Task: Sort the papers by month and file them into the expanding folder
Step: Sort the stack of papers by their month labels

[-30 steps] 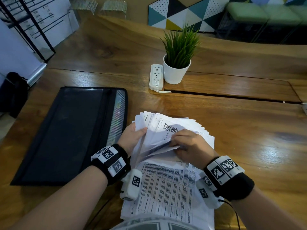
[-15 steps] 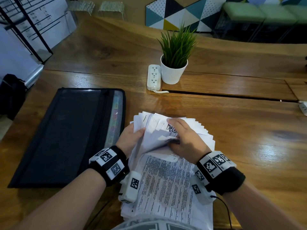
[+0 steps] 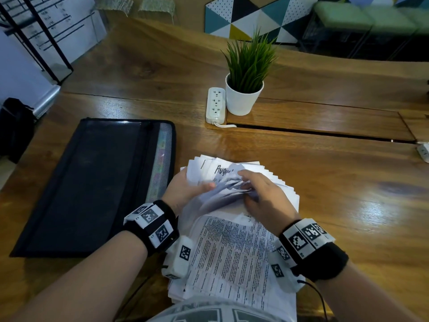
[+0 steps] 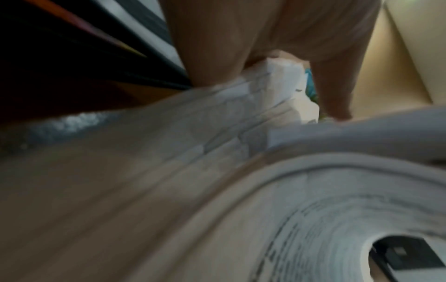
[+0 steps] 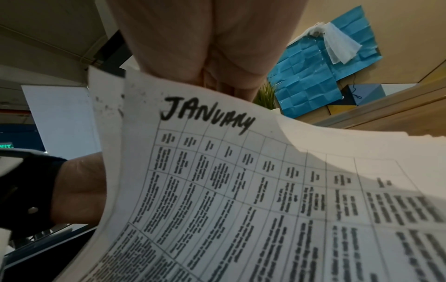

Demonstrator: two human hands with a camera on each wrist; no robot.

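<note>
A thick stack of printed papers (image 3: 234, 252) lies on the wooden table in front of me, its far ends fanned out. My left hand (image 3: 185, 191) grips the left edge of the lifted sheets, thumb on top. My right hand (image 3: 262, 196) curls its fingers into the bent sheets beside it. A sheet headed "Augu…" (image 3: 222, 175) shows behind the fingers. In the right wrist view a table sheet headed JANUARY (image 5: 207, 116) curves under my right hand (image 5: 217, 57). The left wrist view shows blurred paper edges (image 4: 217, 133). The black expanding folder (image 3: 92, 182) lies flat and closed to the left.
A potted grass plant (image 3: 243, 94) and a white power strip (image 3: 216, 105) stand beyond the papers. A long slot (image 3: 325, 133) crosses the table (image 3: 348, 194) behind them. A small white object (image 3: 423, 152) sits at the right edge.
My right hand has leafed through the lifted sheets: the one headed "Decem…" no longer shows, and one headed "Augu…" does. The left hand keeps its hold.
</note>
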